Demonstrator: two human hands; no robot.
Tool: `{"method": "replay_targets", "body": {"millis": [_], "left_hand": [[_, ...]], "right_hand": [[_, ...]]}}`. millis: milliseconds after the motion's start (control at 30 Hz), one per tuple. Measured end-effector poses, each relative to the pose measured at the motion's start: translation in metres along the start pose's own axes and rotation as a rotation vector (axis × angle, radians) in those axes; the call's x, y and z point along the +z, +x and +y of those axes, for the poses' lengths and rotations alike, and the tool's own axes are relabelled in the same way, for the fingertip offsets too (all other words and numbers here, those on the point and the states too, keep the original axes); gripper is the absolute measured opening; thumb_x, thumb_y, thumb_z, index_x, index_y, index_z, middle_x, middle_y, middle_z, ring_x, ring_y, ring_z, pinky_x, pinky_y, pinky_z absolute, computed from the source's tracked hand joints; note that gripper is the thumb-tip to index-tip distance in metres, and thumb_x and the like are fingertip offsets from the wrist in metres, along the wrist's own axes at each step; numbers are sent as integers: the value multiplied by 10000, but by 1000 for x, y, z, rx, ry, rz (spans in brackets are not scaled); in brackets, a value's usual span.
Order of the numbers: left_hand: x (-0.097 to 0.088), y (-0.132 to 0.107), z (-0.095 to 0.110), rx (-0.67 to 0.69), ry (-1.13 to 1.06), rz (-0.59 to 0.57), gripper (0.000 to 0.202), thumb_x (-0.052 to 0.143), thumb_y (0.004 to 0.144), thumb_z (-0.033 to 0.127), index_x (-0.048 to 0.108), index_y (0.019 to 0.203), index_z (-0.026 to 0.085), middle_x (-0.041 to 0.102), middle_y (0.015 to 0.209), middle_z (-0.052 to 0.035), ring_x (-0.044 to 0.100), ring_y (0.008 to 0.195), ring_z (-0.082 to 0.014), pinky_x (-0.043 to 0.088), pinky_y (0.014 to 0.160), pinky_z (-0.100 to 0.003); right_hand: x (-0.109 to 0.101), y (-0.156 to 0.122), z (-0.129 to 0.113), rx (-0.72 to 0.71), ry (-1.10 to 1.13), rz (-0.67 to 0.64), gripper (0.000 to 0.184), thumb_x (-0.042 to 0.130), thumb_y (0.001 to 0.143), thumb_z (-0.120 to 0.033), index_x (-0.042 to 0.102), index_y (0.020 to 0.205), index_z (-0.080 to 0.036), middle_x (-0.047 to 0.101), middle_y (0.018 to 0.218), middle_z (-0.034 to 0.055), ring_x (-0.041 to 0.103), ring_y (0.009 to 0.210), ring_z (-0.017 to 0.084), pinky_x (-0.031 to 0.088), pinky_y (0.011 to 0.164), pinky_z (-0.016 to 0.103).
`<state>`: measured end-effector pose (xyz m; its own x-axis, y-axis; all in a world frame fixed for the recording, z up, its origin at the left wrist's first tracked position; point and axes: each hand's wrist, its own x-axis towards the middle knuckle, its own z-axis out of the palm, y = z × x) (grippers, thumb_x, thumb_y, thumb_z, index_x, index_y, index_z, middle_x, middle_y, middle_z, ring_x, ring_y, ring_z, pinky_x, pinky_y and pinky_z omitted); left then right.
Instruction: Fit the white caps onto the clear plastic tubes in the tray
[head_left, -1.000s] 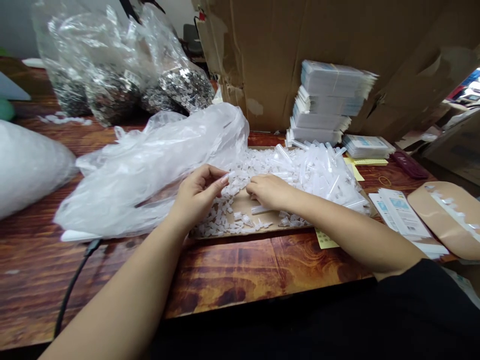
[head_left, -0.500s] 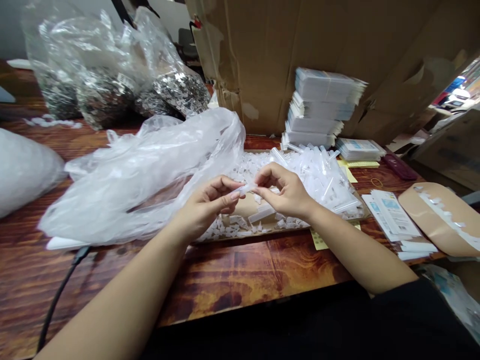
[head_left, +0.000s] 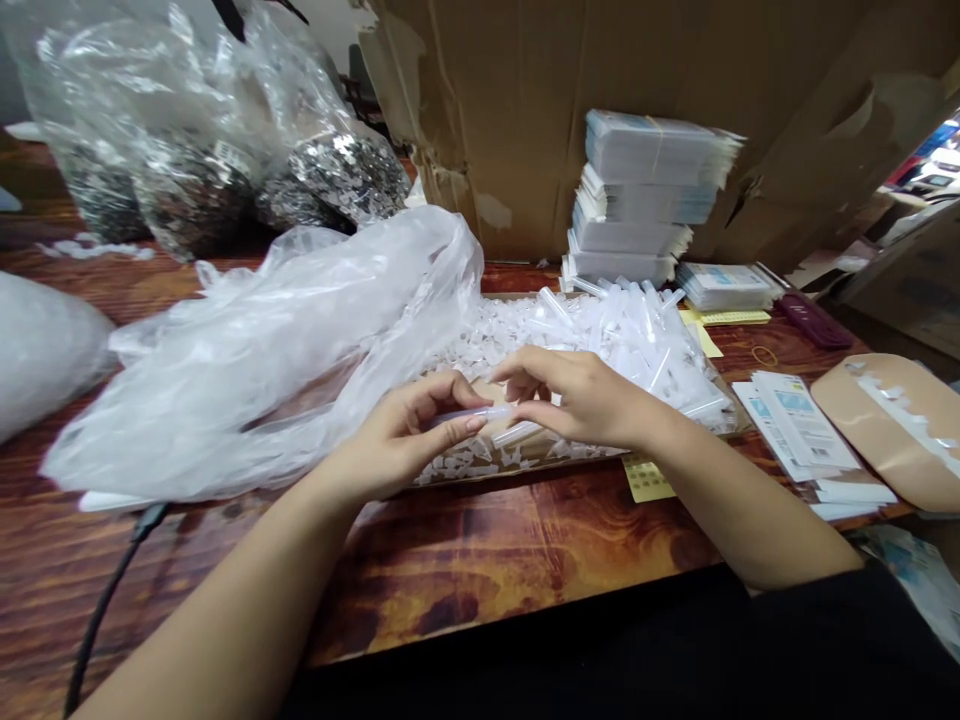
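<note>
A slim translucent plastic tube (head_left: 469, 413) lies level between my two hands, above a shallow cardboard tray (head_left: 480, 476). My left hand (head_left: 405, 432) is closed on its left part, thumb below and fingers above. At the tube's right end my right hand (head_left: 581, 400) closes its thumb and fingertips; a small whitish piece seems to be there, but the fingers partly hide it. Under the hands, small white plastic pieces (head_left: 461, 466) are scattered in the tray. A heap of clear tubes (head_left: 630, 325) fills the tray's right side.
A large crumpled clear plastic bag (head_left: 255, 350) spreads left of the tray. Bags of shiny metal parts (head_left: 330, 175) stand behind it. Stacked printed packets (head_left: 637, 200) rise before a big cardboard box (head_left: 525, 120). Loose packets (head_left: 795, 425) lie right; a black cable (head_left: 112, 590) runs at front left.
Both hands have come slightly lower, toward me. The tube now shows lengthwise between them, where before only a small translucent piece showed at the fingertips. The view has shifted a little.
</note>
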<state>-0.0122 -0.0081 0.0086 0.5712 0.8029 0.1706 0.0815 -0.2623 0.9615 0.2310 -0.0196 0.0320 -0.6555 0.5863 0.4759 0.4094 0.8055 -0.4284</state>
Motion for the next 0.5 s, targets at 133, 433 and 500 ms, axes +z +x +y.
{"method": "replay_targets", "body": {"millis": [133, 433, 500], "left_hand": [[2, 1, 4, 16, 69, -11, 307, 792, 868, 455, 662, 861, 177, 705, 831, -36, 636, 779, -157, 513, 711, -264], [11, -4, 13, 69, 106, 126, 264, 805, 841, 451, 700, 827, 210, 695, 775, -54, 622, 702, -187, 522, 663, -308], [11, -3, 10, 64, 115, 205, 280, 824, 815, 470, 714, 845, 214, 702, 787, -56, 629, 725, -198, 525, 680, -317]], "right_hand": [[-4, 1, 5, 30, -15, -121, 175, 586, 1008, -196, 638, 842, -175, 674, 804, 23, 583, 736, 138, 460, 723, 267], [5, 5, -6, 58, 102, -34, 208, 577, 992, -213, 598, 785, -200, 625, 741, 5, 535, 693, 139, 414, 696, 280], [1, 11, -7, 161, 142, -42, 213, 595, 986, -229, 589, 775, -200, 615, 726, -9, 531, 684, 132, 410, 695, 275]]}}
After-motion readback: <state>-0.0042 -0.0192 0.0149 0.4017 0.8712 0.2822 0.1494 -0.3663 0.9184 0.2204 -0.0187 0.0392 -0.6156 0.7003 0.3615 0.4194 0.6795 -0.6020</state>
